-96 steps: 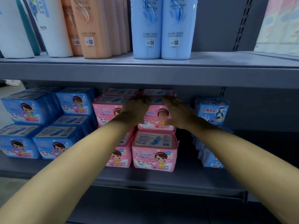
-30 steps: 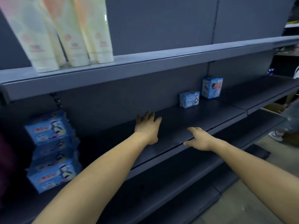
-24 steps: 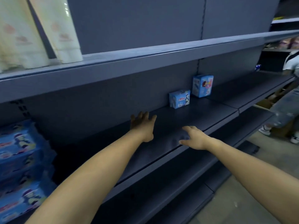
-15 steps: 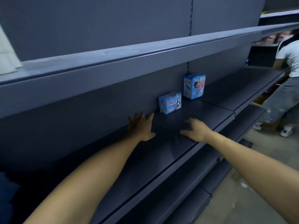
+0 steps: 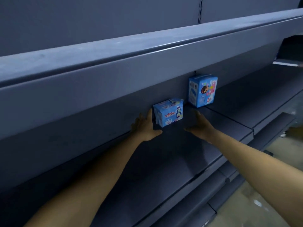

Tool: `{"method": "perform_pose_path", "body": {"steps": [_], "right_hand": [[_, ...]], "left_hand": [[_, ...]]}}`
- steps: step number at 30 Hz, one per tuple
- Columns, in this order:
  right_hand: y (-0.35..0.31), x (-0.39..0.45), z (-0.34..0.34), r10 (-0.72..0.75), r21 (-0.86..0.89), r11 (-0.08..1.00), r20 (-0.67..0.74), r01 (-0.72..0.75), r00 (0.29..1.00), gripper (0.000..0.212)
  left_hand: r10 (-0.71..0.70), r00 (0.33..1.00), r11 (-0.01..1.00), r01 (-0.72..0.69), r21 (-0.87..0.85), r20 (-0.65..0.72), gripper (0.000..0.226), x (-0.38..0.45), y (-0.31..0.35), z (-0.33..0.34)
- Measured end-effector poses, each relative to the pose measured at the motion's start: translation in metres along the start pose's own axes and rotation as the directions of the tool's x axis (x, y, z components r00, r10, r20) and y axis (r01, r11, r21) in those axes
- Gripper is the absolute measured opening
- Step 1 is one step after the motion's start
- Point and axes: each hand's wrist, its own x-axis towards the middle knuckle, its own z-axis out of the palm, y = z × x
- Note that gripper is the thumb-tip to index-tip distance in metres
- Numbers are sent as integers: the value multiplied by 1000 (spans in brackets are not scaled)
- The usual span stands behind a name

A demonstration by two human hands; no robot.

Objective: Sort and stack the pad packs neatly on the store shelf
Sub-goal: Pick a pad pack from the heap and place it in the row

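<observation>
With our left hand (image 5: pixel 146 126) and right hand (image 5: pixel 200 126) spread empty either side of the small blue pad pack (image 5: pixel 168 112) at twelve o'clock on the shelf (image 5: pixel 164 169), an uneven squeeze could topple it.

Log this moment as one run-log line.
left hand: open, beside small blue pack | right hand: open, empty | taller blue pack: upright, untouched | shelf: otherwise bare

Low pack (image 5: pixel 168 112) left of upright pack (image 5: pixel 203 90)
</observation>
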Motion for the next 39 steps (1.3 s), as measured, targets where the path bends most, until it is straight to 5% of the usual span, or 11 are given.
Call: {"method": "perform_pose_path", "body": {"steps": [5,21,30,39], "right_hand": [[11,43,-3,-83,65,995,35,81,996,100],[-10,97,14,-215,338,931,196,140,957,95],[-33,77,19,-290,308,929,262,205,920,92],[-81,19,50,-446,341,879,343,333,827,60]], "left_hand": [[-9,999,949,-7,-316,-47,101,29,13,12],[-100,995,786,59,-615,-31,92,53,39,31],[-214,968,812,103,-575,-130,78,32,14,19],[-212,962,899,123,-420,-173,68,-47,-52,-18]]}}
